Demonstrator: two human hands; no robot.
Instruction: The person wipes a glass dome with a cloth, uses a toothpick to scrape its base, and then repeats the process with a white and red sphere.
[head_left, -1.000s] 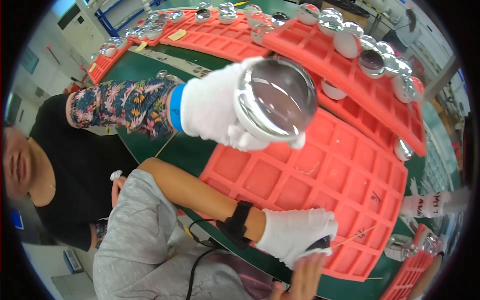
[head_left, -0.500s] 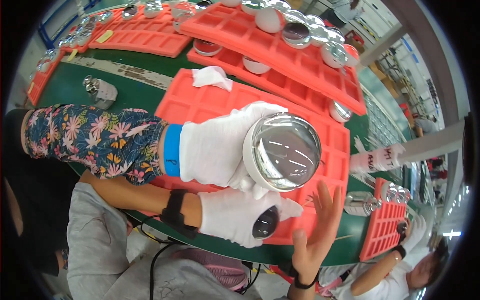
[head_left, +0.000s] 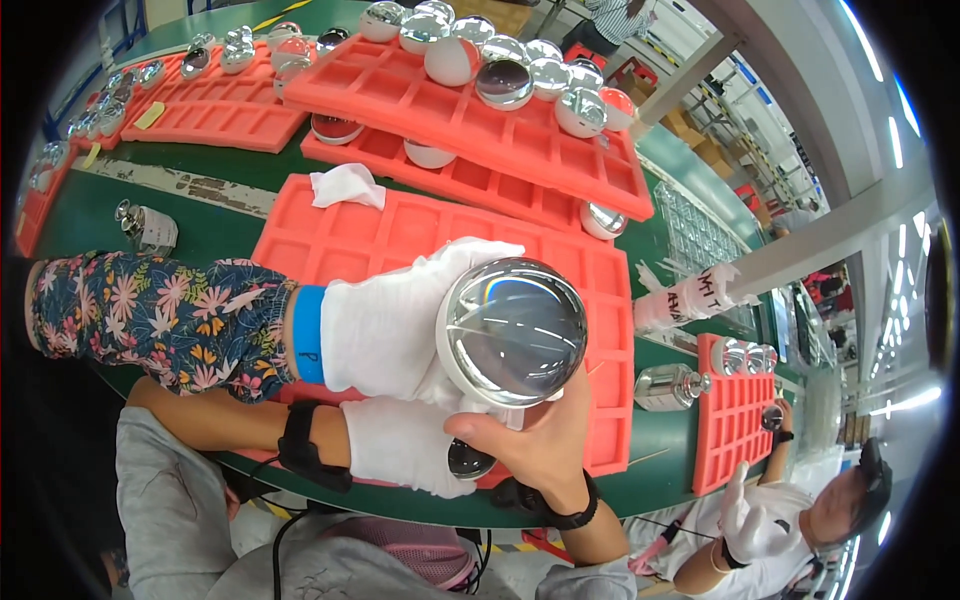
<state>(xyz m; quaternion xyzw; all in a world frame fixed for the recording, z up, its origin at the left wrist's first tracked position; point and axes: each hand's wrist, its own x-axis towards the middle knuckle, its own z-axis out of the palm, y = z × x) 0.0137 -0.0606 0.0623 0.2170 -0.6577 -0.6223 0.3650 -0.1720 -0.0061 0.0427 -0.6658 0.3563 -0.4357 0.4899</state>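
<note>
Over a red tray (head_left: pixel 330 238), bare right hand (head_left: pixel 548 438) at a large glassy dome (head_left: pixel 512 330), fingers mostly hidden behind it, grip impossible to tell, gloved left hand (head_left: pixel 400 445) clasping a small dark dome (head_left: pixel 468 462), partly covered, large glassy dome grey, light-streaked, pale-rimmed, in co-worker's gloved hand (head_left: pixel 375 335)

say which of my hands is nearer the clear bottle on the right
Right: the right hand is left of the bottle; the left hand is farther left.

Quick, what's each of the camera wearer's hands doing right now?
Left hand: gloved, closed on a small dark glossy dome.
Right hand: bare, partly hidden behind the large glass dome in a co-worker's gloved hand; grip cannot be told.
</note>
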